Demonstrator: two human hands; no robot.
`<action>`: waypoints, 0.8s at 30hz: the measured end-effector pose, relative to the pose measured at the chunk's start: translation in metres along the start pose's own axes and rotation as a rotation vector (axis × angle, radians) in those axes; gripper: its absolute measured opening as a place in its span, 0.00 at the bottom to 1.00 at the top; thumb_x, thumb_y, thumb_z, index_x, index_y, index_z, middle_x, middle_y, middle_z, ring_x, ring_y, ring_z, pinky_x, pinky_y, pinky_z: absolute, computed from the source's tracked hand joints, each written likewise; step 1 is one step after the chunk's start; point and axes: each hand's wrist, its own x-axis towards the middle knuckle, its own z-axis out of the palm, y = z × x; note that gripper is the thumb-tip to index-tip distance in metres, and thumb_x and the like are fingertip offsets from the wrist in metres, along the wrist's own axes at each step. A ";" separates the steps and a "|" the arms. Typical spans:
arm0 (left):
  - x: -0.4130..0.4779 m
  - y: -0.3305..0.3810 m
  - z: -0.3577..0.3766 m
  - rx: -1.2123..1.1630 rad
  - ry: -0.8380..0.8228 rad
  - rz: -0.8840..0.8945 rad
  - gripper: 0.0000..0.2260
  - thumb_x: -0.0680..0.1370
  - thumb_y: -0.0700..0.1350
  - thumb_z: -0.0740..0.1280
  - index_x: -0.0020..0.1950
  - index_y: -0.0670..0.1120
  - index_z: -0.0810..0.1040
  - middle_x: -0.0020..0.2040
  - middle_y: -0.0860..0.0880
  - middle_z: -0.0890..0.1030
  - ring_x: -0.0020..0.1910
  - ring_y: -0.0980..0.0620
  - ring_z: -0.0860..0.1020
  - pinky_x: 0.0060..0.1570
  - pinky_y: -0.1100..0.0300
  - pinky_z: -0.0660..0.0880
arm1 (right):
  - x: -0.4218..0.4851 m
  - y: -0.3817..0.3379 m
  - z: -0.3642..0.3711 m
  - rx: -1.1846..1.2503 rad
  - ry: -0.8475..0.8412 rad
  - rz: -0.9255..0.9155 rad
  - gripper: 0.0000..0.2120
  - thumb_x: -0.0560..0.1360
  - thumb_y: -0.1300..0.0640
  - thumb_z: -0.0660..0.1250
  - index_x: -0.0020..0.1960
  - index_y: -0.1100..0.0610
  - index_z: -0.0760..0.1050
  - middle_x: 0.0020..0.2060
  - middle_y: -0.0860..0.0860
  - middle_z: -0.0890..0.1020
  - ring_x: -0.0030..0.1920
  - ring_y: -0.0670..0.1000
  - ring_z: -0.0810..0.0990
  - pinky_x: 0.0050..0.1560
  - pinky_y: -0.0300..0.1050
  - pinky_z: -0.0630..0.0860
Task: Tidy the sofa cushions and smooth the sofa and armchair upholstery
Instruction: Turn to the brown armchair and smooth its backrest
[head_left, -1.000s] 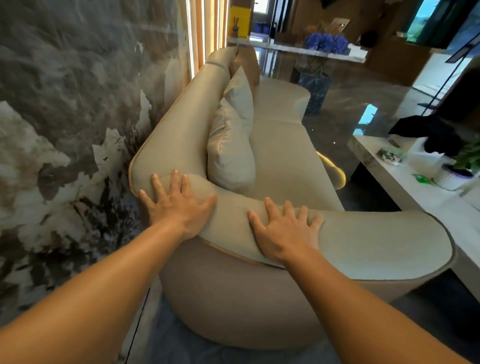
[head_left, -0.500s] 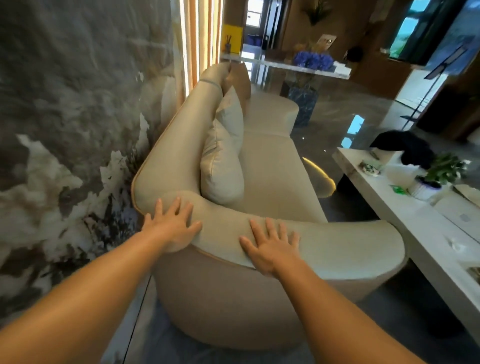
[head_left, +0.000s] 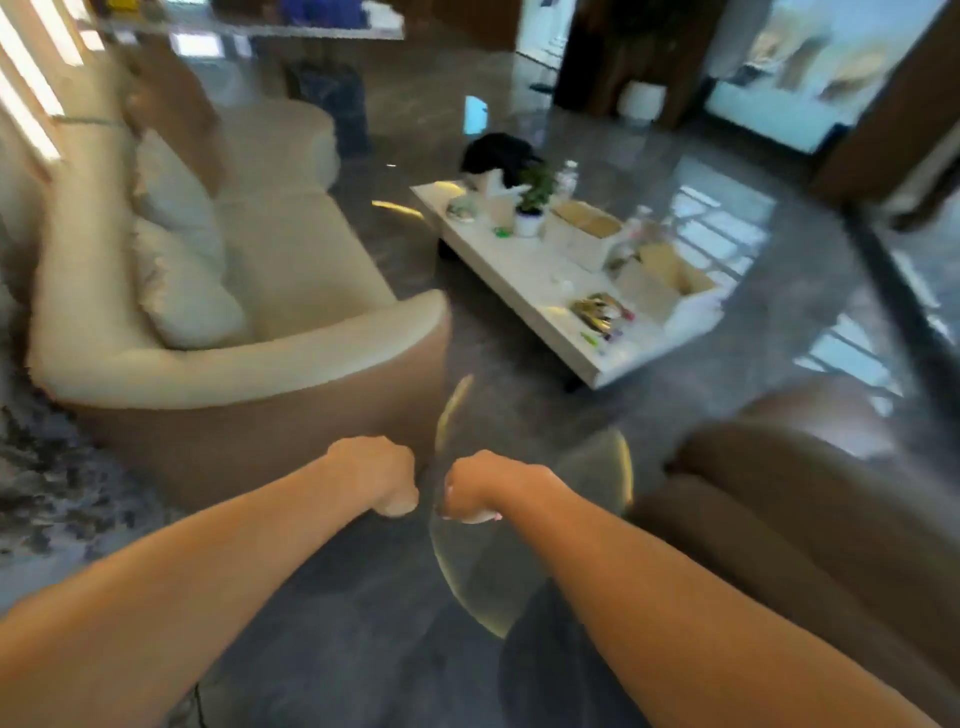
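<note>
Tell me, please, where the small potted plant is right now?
In the head view, the small potted plant stands toward the far end of the white coffee table, right of the cream sofa, just in front of a black heap.

No readable text, labels, brands or numbers anywhere; frame motion-blurred.

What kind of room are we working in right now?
Probably a living room or lounge: a cream sofa with cushions, a low white coffee table and a brown armchair on glossy dark flooring.
</note>
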 end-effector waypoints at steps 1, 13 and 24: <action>-0.020 0.034 -0.008 0.011 0.051 0.040 0.21 0.75 0.56 0.59 0.63 0.47 0.77 0.61 0.43 0.79 0.56 0.41 0.78 0.46 0.53 0.72 | -0.039 0.025 0.008 0.046 0.033 0.018 0.16 0.79 0.48 0.61 0.58 0.58 0.76 0.58 0.59 0.79 0.55 0.62 0.78 0.55 0.55 0.77; -0.179 0.373 -0.002 0.231 0.337 0.689 0.25 0.76 0.61 0.60 0.70 0.53 0.64 0.64 0.48 0.72 0.59 0.42 0.74 0.45 0.50 0.71 | -0.380 0.267 0.199 0.216 0.613 0.535 0.30 0.76 0.46 0.65 0.75 0.51 0.62 0.77 0.56 0.59 0.75 0.62 0.55 0.71 0.64 0.58; -0.138 0.465 -0.024 0.294 0.487 0.859 0.33 0.77 0.64 0.57 0.78 0.52 0.51 0.79 0.46 0.53 0.74 0.40 0.56 0.63 0.41 0.69 | -0.394 0.337 0.220 0.533 0.741 0.810 0.31 0.77 0.30 0.47 0.77 0.38 0.48 0.79 0.52 0.54 0.78 0.62 0.47 0.72 0.74 0.41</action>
